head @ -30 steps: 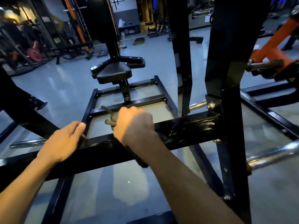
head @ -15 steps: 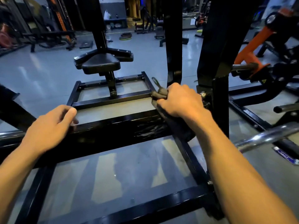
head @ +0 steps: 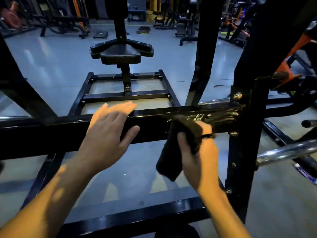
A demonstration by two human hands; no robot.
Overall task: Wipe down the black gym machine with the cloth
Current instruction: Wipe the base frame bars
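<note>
Grey, glossy gym flooring (head: 51, 66) fills the scene, dimly lit with a blue cast, and dark racks and benches line the far wall across the top of the frame. At centre stands the black gym machine (head: 68, 133), seen from just behind one of its horizontal beams. That beam crosses the frame from the left edge to a thick black upright post (head: 243, 143) on the right, where it is fastened with shiny bolts. Beyond the beam, in the upper middle, a padded black seat (head: 121, 56) sits on a short post above a rectangular floor frame. A chrome bar (head: 288, 150) juts in from the right edge, and an orange machine part (head: 289, 66) shows at the upper right.

Two bare forearms reach in from the bottom. The left hand (head: 106, 134), at centre frame, is spread flat with straight fingers over the beam, thumb stretched along its near face; whether the palm actually touches the metal cannot be told. The right hand (head: 197, 155), just to its right and lower, is turned palm toward the viewer and grips a dark cloth (head: 181, 140). Its fingers are curled round the bunched upper part, which lies against the near face of the beam close to the upright post, while the loose end hangs down below the beam beside the thumb. A thin dark loop pokes out near the fingers.
</note>
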